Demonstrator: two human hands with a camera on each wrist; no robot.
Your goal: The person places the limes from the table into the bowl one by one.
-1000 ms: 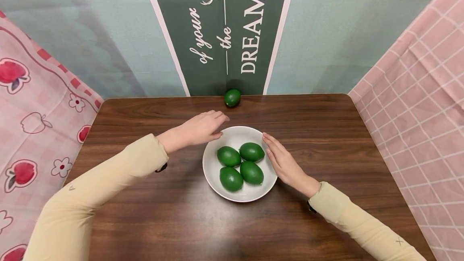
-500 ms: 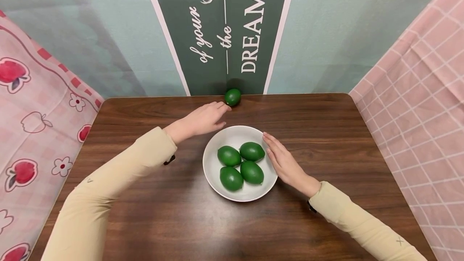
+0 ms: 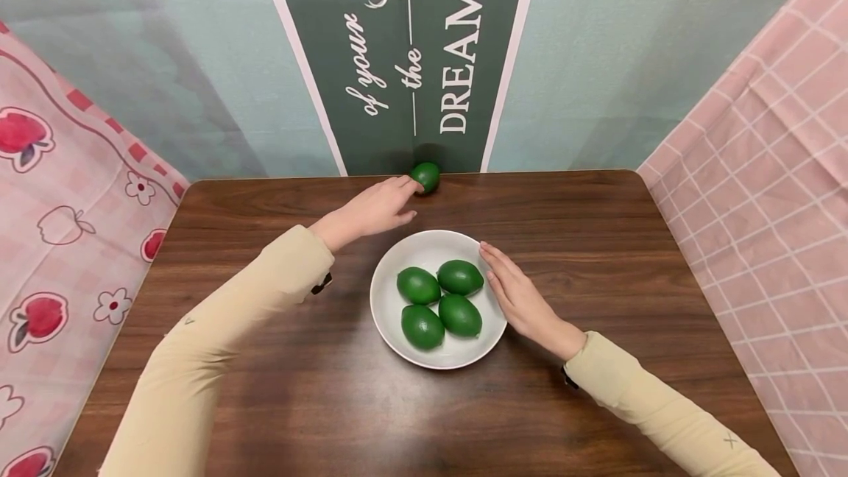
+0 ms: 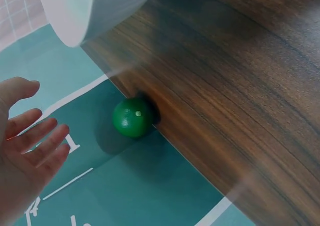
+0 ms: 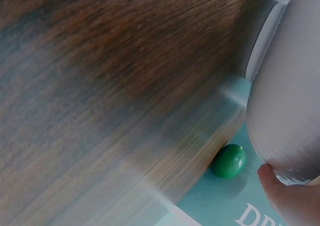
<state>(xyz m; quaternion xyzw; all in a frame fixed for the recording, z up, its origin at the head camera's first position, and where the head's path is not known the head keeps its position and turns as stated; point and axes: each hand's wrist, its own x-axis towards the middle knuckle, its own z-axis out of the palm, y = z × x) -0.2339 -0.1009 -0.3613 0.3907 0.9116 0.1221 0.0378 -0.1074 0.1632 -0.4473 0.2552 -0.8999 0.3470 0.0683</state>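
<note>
A lone green lime (image 3: 427, 177) sits at the table's back edge. My left hand (image 3: 376, 208) reaches toward it with fingers extended, and the fingertips overlap its left side in the head view. In the left wrist view, that hand (image 4: 35, 148) is spread, with a gap between its fingers and the lime (image 4: 132, 117). Several more limes (image 3: 460, 315) lie inside a white bowl (image 3: 430, 245) in front. Against the bowl's right rim rests my right hand (image 3: 520, 300), fingers straight. The right wrist view has a fingertip (image 5: 269, 172) at the bowl's outer wall (image 5: 287, 100).
The brown wooden table (image 3: 318, 403) ends at a teal backdrop (image 3: 583, 57) with a dark green lettered panel (image 3: 311, 13). Pink cloth with apples (image 3: 73, 241) hangs on the left, and pink checked cloth (image 3: 762, 168) on the right.
My left hand has moved away from the bowl's far rim, up toward the lone lime, and its fingertips now overlap it. The right hand and the bowl stay in place.
</note>
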